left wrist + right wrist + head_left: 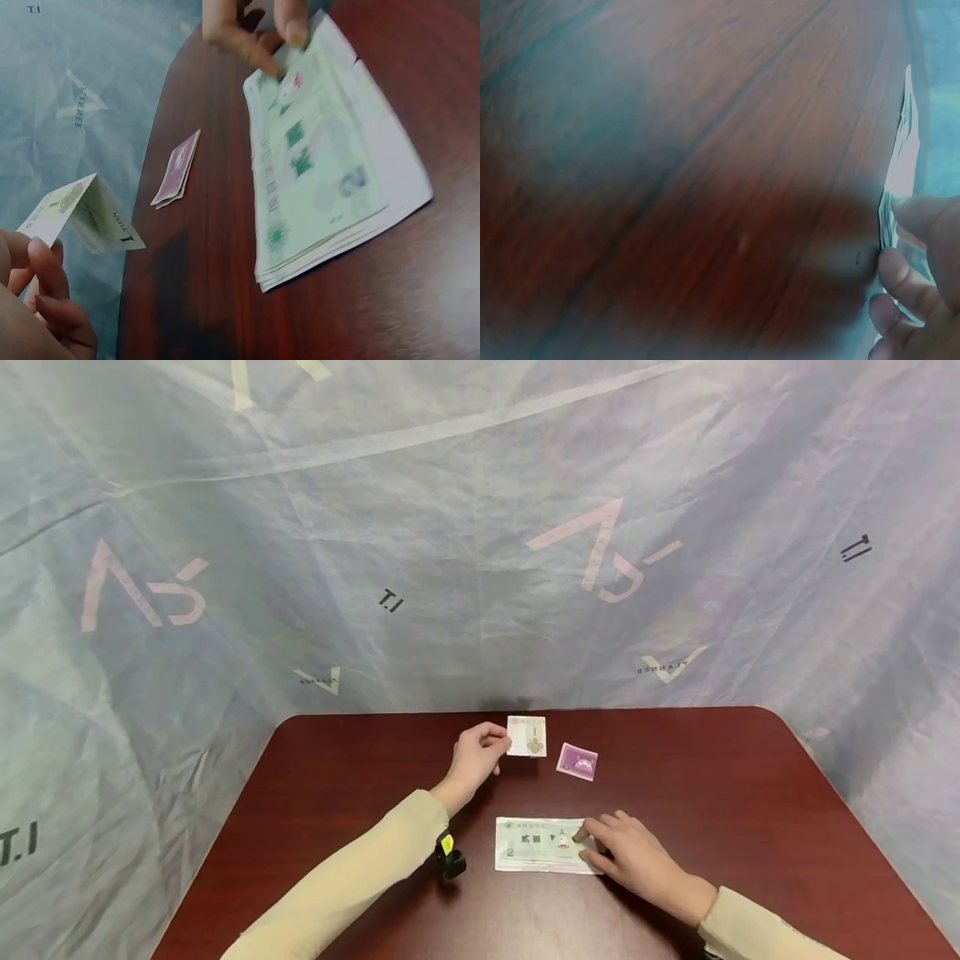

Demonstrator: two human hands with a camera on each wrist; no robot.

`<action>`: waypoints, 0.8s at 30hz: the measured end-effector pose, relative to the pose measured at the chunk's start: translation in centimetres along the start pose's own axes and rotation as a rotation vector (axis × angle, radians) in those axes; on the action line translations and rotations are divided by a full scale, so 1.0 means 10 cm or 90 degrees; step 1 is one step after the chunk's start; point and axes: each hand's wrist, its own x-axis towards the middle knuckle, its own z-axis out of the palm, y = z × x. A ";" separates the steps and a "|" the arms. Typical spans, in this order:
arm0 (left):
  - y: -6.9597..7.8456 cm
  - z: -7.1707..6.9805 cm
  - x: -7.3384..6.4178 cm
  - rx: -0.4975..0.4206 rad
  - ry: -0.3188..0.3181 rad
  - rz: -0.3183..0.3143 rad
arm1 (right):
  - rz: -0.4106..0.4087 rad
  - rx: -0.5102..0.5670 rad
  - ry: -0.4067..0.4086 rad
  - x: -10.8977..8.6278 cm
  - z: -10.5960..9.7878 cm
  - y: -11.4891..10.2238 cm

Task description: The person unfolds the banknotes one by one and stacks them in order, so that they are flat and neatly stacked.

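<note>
My left hand [474, 760] pinches a folded note [527, 737] at its left edge, over the far side of the table. In the left wrist view this folded banknote [64, 206] hangs tented, with "YUAN" and a 1 printed on it. My right hand [637, 860] is at the right end of a stack of green banknotes [528, 847], thumb and fingers gripping that end. A 2 marks the top note. From the right wrist view, the stack [904, 161] appears edge-on beside the thumb. Right of the folded note lies a small purple note [577, 762], also folded.
The dark red wooden table [360, 793] has rounded far corners. Grey printed cloth [450, 527] hangs behind it and along both sides. A black wrist device [451, 862] with a yellow mark sits at the left sleeve.
</note>
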 end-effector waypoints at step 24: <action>-0.05 0.03 -0.48 -0.132 -0.123 -0.069 | -0.022 -0.028 -0.051 0.14 -0.16 0.03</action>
